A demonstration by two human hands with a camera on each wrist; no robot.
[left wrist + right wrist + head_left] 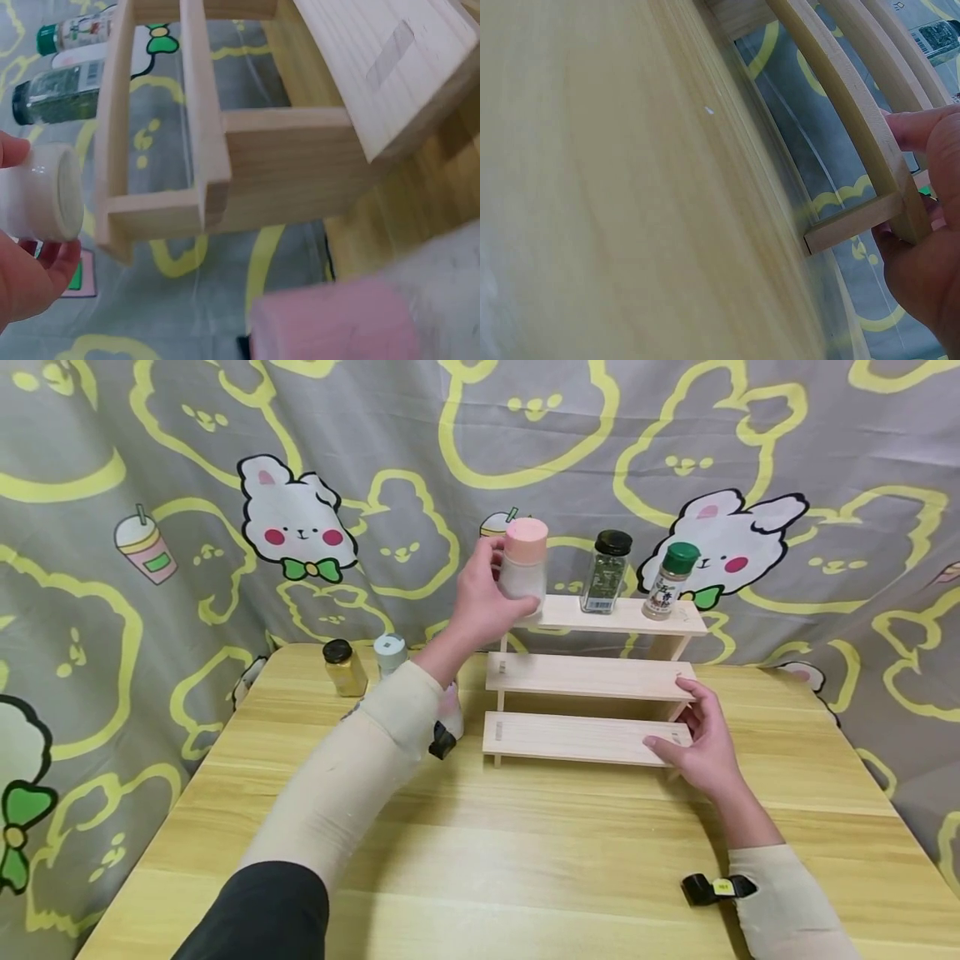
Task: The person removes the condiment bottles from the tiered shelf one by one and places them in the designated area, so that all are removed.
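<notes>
My left hand grips a white seasoning bottle with a pink cap, held upright at the left end of the top shelf. In the left wrist view the base of this bottle is a small gap away from the shelf board. The three-tier wooden rack stands on the table. At its right end my right hand holds it, thumb on the lowest board, fingers by the middle one. On the top shelf stand a black-capped glass jar of green herbs and a green-capped spice bottle.
Left of the rack stand a yellow spice jar with a black lid and a bottle with a pale blue lid. A pink-and-white bottle is partly hidden behind my left forearm. A patterned curtain hangs behind the table.
</notes>
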